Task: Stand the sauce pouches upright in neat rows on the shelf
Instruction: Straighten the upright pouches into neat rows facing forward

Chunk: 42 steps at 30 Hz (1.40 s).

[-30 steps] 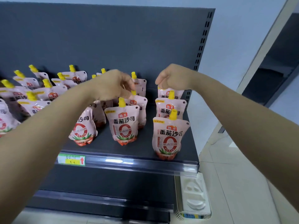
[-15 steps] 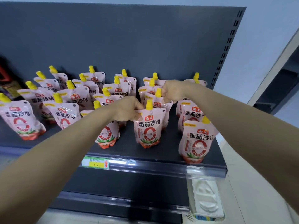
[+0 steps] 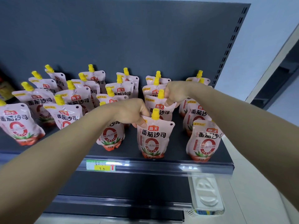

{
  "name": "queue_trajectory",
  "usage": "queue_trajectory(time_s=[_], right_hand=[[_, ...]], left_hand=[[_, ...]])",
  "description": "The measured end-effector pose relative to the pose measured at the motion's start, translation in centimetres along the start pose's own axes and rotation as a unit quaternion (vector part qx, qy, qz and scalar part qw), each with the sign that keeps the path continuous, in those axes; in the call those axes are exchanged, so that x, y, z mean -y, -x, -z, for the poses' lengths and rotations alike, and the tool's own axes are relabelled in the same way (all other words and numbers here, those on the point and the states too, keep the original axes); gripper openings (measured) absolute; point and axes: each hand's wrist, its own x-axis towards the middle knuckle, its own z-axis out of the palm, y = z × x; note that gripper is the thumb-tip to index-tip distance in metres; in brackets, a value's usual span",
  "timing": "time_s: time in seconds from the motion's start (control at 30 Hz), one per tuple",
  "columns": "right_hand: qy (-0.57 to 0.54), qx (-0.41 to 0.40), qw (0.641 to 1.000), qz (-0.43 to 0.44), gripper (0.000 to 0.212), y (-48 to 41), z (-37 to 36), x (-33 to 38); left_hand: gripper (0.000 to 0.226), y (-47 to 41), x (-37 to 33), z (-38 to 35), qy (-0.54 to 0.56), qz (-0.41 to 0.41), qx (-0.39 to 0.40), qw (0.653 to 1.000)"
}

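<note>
Under the fingers (image 3: 143, 114) of the left hand (image 3: 128, 111), the pouch (image 3: 153, 138) reads "海天" and "番茄沙司". Further below them, the price tag (image 3: 100, 165) shows "9 9".

Soft, even light from overhead and in front, and shadows fall faint behind the glossy pouches (image 3: 152, 139), which flash small highlights. Glare streaks along the price rail (image 3: 186, 167). The back panel (image 3: 129, 38) reads dark and matte. Wide-angle bend at the edges — the forearms (image 3: 56, 156) stretch — and the price label (image 3: 100, 165) is slightly smeared.

Pinching top corner of front-row pink plastic sauce pouch (image 3: 152, 139), yellow-capped, with left hand (image 3: 134, 113); gripping matching pouch behind (image 3: 159, 109) with right hand (image 3: 176, 92), on dark grey metal shelf (image 3: 179, 143).
</note>
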Motion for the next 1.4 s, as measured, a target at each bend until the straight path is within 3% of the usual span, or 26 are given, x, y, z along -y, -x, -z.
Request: queue_trajectory(time_s=[0.2,0.37,0.57,0.73,0.8,0.9,0.97,1.1,1.23,1.4], right_hand=[[-0.026,0.009,1.000,0.009,0.019,0.1,0.0,0.5],[-0.061,0.027,0.998,0.003,0.016,-0.1,0.0,0.7],[-0.064,0.030,0.998,-0.001,0.027,0.1,0.0,1.1],[-0.049,0.036,0.998,0.012,0.021,1.4,0.9,1.1],[-0.096,0.062,0.993,-0.002,0.031,1.9,1.6,0.7],[-0.132,0.079,0.988,-0.023,0.045,2.4,2.7,0.0],[-0.150,0.042,0.987,-0.041,0.043,2.5,3.1,-0.2],[-0.109,-0.078,0.990,-0.051,0.032,2.3,3.1,-0.4],[-0.067,-0.131,0.987,-0.060,0.030,1.9,2.8,-0.5],[-0.063,-0.153,0.983,-0.083,0.028,0.8,2.8,-0.5]], left_hand=[[0.019,0.0,-0.1,-0.2,0.013,-0.003,-0.002,1.000],[0.021,0.3,0.0,-0.3,0.013,-0.005,-0.011,1.000],[0.023,0.7,0.0,-0.3,0.010,-0.006,-0.005,1.000],[0.019,2.0,-0.4,0.8,0.026,-0.028,0.008,0.999],[0.017,2.7,-0.4,2.1,0.071,-0.035,-0.018,0.997],[0.012,2.1,-0.3,3.7,0.074,-0.042,-0.132,0.988],[0.013,0.8,-0.3,4.1,0.008,-0.042,-0.184,0.982],[0.032,-2.0,-0.1,3.8,-0.063,-0.019,-0.154,0.986],[0.007,-3.9,0.2,2.9,-0.106,-0.049,-0.142,0.983],[0.008,-4.6,0.7,3.0,-0.102,-0.073,-0.135,0.983]])
